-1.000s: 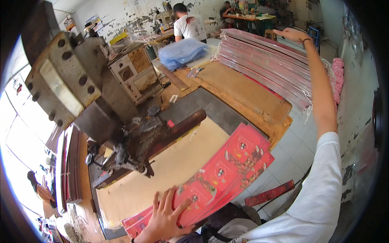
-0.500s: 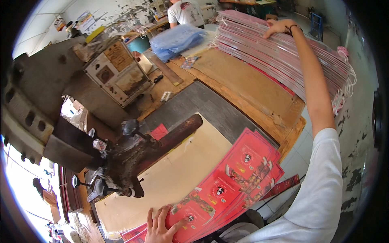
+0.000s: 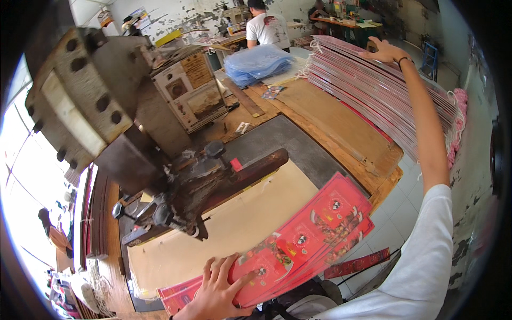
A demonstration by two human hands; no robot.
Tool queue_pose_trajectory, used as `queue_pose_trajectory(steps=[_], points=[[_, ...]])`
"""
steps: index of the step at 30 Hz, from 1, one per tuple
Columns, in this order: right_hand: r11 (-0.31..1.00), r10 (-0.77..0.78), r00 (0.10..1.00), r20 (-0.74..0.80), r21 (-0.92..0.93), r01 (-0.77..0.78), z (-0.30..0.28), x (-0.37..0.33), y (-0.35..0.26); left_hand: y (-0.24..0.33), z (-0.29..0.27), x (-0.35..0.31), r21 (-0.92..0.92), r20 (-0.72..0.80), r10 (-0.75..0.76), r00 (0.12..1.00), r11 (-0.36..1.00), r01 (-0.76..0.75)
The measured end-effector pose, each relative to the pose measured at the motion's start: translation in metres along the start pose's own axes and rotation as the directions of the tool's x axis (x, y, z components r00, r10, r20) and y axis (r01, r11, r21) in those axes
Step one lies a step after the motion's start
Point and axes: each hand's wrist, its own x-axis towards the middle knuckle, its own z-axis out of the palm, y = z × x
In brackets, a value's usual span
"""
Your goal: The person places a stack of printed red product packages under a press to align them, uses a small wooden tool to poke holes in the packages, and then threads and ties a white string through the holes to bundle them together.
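Note:
My left hand (image 3: 221, 285) lies with fingers spread on a fanned pile of long red printed sheets (image 3: 298, 237), which rests over the near edge of a cream board (image 3: 229, 218). No fingers show wrapped under the pile. Far to the right, my stretched right hand (image 3: 385, 52) is open, with its fingers apart, at the top edge of a thick leaning stack of clear-plastic-covered red-edged pieces (image 3: 368, 88). White and pink strings hang from that stack's ends. Whether the fingertips touch the stack, I cannot tell.
A heavy metal press (image 3: 101, 101) with a dark clamp bar (image 3: 245, 178) stands at left over the board. Behind are a control box (image 3: 189, 90), blue plastic sheets (image 3: 256, 64) and a person in a white shirt (image 3: 268, 29). More red sheets (image 3: 357, 263) lie low at right.
The view has shifted, so the scene sits lower and further right. My right hand has lifted slightly, its fingers spreading off the stack. My left hand stays on the red sheets.

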Motion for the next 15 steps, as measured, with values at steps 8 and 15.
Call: queue_pose_trajectory(steps=[8, 15], points=[[0.658, -0.554, 0.690, -0.466, 0.263, 0.706, -0.080, -0.107, -0.093, -0.003, 0.002, 0.006, 0.083, -0.028, 0.056, 0.998, 0.995, -0.054], [0.042, -0.981, 0.063, -0.186, 0.111, 0.993, -0.121, -0.291, -0.237, -0.025, -0.002, 0.007, -0.020, -0.083, 0.226, 0.971, 0.973, -0.228]])
